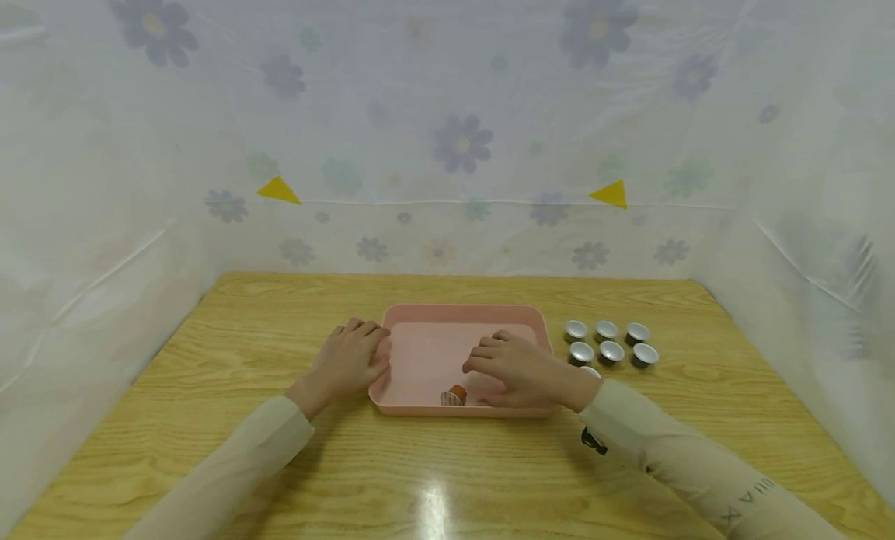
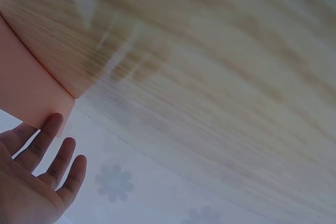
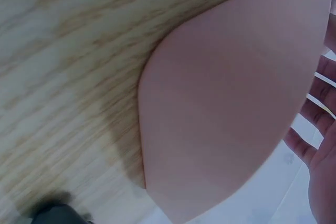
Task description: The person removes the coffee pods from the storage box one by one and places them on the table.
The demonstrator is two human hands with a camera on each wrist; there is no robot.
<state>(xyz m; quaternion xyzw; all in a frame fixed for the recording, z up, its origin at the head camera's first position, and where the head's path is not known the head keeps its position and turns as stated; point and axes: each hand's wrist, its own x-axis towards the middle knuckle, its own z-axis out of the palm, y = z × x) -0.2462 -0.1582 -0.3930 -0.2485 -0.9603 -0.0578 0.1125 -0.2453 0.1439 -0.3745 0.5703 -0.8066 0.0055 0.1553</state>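
Observation:
A shallow pink tray (image 1: 426,346) lies on the wooden table. My left hand (image 1: 353,353) is at its left rim, fingertips and thumb overlapping the edge; in the left wrist view its fingers (image 2: 50,124) are spread by the corner. My right hand (image 1: 517,369) hovers over the tray's right part, its fingers loosely bent with nothing visible in them. Left of its thumb, a small orange capsule (image 1: 457,393) with a patterned white lid lies tipped on its side by the near wall. In the right wrist view the tray wall (image 3: 226,93) hides part of that hand.
Right of the tray stand several small capsules (image 1: 611,352) with silver lids up, in rows; the right wrist partly covers the nearest one. A floral white curtain (image 1: 461,237) closes off the table's back and sides. A black thing (image 1: 594,440) shows under the right sleeve.

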